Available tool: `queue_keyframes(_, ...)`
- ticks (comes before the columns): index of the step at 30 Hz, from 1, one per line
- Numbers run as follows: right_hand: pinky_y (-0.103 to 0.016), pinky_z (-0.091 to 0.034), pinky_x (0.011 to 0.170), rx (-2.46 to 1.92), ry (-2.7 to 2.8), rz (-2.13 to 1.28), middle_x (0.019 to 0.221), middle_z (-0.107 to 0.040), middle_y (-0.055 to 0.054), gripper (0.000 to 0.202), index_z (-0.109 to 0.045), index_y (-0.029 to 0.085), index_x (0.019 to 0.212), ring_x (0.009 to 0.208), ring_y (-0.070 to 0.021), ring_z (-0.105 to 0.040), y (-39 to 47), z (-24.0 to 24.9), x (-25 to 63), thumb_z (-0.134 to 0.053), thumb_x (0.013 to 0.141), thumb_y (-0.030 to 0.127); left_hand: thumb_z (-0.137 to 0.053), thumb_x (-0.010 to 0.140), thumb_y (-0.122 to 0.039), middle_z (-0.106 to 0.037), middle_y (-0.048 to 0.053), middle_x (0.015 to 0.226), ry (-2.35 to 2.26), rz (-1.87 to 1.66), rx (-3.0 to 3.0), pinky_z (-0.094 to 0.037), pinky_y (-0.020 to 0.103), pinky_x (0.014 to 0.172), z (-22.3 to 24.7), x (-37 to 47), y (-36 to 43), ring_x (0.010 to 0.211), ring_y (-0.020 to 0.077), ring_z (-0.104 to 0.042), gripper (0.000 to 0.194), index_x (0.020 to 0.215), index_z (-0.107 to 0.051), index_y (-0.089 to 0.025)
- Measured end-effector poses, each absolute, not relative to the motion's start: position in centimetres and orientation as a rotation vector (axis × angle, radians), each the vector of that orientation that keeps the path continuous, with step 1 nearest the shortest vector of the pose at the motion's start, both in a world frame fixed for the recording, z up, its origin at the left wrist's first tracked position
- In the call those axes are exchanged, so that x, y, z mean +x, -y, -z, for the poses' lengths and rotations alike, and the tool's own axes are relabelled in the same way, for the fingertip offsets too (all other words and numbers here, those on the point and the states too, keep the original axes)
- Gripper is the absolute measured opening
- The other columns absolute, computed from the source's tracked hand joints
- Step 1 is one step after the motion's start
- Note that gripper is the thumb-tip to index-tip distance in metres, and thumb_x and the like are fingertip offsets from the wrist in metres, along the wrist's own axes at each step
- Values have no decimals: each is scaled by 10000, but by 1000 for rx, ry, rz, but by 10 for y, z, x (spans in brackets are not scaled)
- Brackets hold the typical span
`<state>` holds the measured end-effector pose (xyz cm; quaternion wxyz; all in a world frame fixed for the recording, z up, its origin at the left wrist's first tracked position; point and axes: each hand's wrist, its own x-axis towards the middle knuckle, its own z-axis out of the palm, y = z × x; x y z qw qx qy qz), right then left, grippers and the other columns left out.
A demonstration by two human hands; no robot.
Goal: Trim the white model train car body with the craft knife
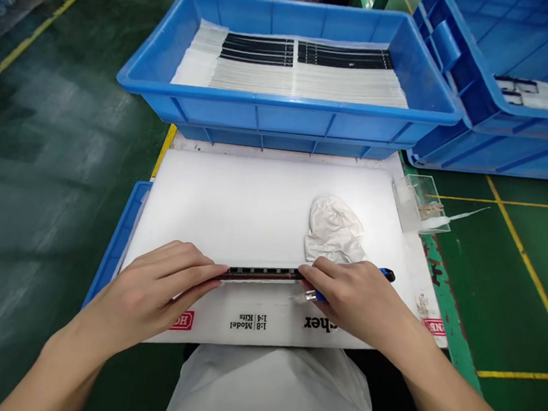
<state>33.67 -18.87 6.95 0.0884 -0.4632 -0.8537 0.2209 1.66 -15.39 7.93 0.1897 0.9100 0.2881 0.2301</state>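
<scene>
Fingertips of the left hand (159, 285) press down on one end of a long, narrow black strip (261, 272), the fingers extended and close together rather than curled around it. The right hand (357, 296) meets the strip's other end with thumb and forefinger pinched at its edge, while the remaining fingers close around a blue-handled tool (387, 275), whose metal tip shows just below the thumb. The strip lies flat and crosswise on a white work board (235, 208), near its front edge. Just behind the right hand, a crumpled white cloth (334, 230) rests on the board. Printed cardboard (254, 322) shows at the board's near edge, above the person's lap. A blue bin (286, 114) beyond the board holds rows of bagged black strips (306, 61). A second blue bin (504, 91) stands tilted to the right, and a small clear plastic box (421, 202) sits at the board's right corner, on a green floor (44, 147) marked with yellow lines
</scene>
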Motion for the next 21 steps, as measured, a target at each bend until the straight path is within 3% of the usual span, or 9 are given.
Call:
queue_keyframes(4, -338, -352, 561, -1636, 2072, -763, 1198, -699, -85, 231, -698, 217, 1179, 624, -174, -557, 192, -61, 357, -601, 986, 300, -655, 919, -80, -727, 65, 908, -826, -644, 2581, -567, 312, 721, -77, 27, 148, 763, 196, -684, 379, 1274, -687, -209)
queue_keyframes(7, -337, -462, 632, -1815, 1602, -865, 1142, -697, -93, 282, -680, 221, 1193, 666, -179, -583, 201, -49, 376, -585, 1021, 423, -683, 889, -50, -721, 58, 884, -808, -637, 2576, -570, 300, 703, -79, 32, 142, 739, 191, -683, 403, 1264, -711, -194)
queue_keyframes(13, -271, -291, 375, -1807, 1047, -1323, 633, -577, 35, 445, -664, 192, 1270, 386, -118, -405, 219, -27, 380, -608, 984, 528, -704, 843, 7, -756, 16, 914, -749, -606, 2556, -603, 284, 722, -79, 31, 128, 745, 179, -696, 509, 1283, -720, -250)
queue_keyframes(21, -238, -201, 362, -1712, 784, -1547, 536, -557, 46, 492, -691, 183, 1214, 358, -91, -325, 213, -22, 371, -664, 922, 578, -714, 838, 4, -759, 18, 895, -782, -536, 2532, -603, 278, 703, -74, 30, 130, 747, 178, -693, 464, 1226, -747, -249)
